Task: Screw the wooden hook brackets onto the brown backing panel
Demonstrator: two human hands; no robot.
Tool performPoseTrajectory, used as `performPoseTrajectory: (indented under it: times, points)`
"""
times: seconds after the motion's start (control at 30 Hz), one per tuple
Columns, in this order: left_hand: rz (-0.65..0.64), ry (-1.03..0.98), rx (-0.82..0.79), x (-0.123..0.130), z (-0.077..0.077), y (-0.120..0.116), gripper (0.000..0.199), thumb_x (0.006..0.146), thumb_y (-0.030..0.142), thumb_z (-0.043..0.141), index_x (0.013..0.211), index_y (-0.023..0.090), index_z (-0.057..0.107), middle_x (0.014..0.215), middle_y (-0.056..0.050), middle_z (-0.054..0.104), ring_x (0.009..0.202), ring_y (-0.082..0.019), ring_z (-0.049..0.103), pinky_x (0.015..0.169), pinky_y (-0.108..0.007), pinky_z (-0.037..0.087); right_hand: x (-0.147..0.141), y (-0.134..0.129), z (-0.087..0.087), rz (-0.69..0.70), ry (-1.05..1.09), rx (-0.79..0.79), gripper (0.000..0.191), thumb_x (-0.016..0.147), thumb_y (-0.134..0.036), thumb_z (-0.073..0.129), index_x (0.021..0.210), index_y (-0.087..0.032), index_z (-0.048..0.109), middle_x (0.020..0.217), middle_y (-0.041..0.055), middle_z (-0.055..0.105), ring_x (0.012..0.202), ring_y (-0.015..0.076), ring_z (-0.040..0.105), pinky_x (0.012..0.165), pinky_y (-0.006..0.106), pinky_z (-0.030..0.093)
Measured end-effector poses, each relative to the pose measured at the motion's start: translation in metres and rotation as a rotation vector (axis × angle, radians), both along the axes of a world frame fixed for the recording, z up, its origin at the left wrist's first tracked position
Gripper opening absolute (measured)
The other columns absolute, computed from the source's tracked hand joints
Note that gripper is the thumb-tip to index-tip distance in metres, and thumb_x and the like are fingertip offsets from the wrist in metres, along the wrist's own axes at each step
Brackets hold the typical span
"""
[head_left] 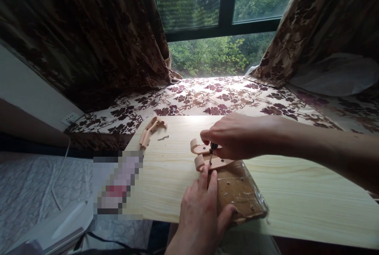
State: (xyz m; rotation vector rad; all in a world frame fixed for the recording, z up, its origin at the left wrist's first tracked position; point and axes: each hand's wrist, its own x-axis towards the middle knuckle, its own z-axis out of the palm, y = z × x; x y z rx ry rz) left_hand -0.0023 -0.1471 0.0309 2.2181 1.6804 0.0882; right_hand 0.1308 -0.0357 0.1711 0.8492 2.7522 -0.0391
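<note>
My right hand (233,136) grips a screwdriver (213,146) with a dark handle, its shaft pointing down at a screw in a pale wooden hook (217,163). A second wooden hook (197,147) lies just behind, partly under my right hand. My left hand (201,207) lies with fingers stretched out, the index fingertip against the near hook beside the screwdriver tip, the thumb on a flat cardboard package (237,188). Clear tape wraps the package, and several small screws or holes dot its top. The hooks' right ends rest at its far edge.
More wooden hooks (151,130) lie at the far left of the pale wooden board (296,192), with a few loose screws (163,138) beside them. A pixelated object (118,184) covers the left edge. Beyond are a flowered cloth (219,97), curtains (118,22) and a window.
</note>
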Motion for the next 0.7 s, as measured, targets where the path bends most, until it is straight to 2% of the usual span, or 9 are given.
performPoseTrajectory:
  times: [0.1,0.23,0.43,0.57,0.7]
  points:
    - [0.005,-0.001,-0.002,0.0006,0.0015,-0.0002,0.070,0.082,0.041,0.058,0.143,0.013,0.038,0.156,-0.014,0.017,0.129,-0.036,0.044,0.101,-0.048,0.042,-0.0004,-0.0004,0.0017,0.053,0.025,0.004,0.017,0.082,-0.013,0.052,0.094,-0.016,0.064,0.071,0.0046,0.064,0.052,0.0116,0.041,0.048,0.027,0.023]
    - [0.014,-0.004,-0.002,0.0007,0.0019,0.0005,0.070,0.082,0.040,0.059,0.143,0.014,0.039,0.155,-0.013,0.019,0.129,-0.035,0.043,0.101,-0.047,0.042,-0.0017,0.0010,-0.0017,0.039,0.010,0.015,0.014,0.085,-0.016,0.051,0.086,-0.015,0.064,0.064,0.0036,0.061,0.048,0.0099,0.034,0.048,0.027,0.023]
    - [0.000,-0.005,0.013,-0.0004,0.0017,-0.0001,0.069,0.082,0.041,0.059,0.143,0.014,0.039,0.155,-0.013,0.019,0.128,-0.035,0.045,0.100,-0.048,0.043,-0.0014,0.0014,-0.0027,-0.002,0.007,0.048,0.016,0.086,-0.022,0.051,0.090,-0.014,0.065,0.065,0.0055,0.061,0.048,0.0103,0.037,0.048,0.028,0.023]
    - [-0.016,0.006,0.019,0.0002,0.0029,-0.0001,0.068,0.084,0.041,0.057,0.143,0.012,0.038,0.155,-0.014,0.019,0.132,-0.035,0.041,0.102,-0.048,0.042,0.0004,-0.0004,0.0008,0.033,0.030,0.043,0.012,0.083,-0.018,0.054,0.089,-0.016,0.065,0.071,0.0052,0.063,0.052,0.0110,0.042,0.048,0.028,0.022]
    - [-0.009,0.013,0.016,0.0002,0.0034,0.0003,0.068,0.084,0.041,0.057,0.143,0.012,0.039,0.156,-0.014,0.019,0.131,-0.035,0.042,0.102,-0.047,0.042,0.0014,0.0006,0.0006,0.039,0.007,0.021,0.012,0.084,-0.015,0.053,0.080,-0.017,0.064,0.065,0.0026,0.061,0.049,0.0095,0.035,0.048,0.028,0.023]
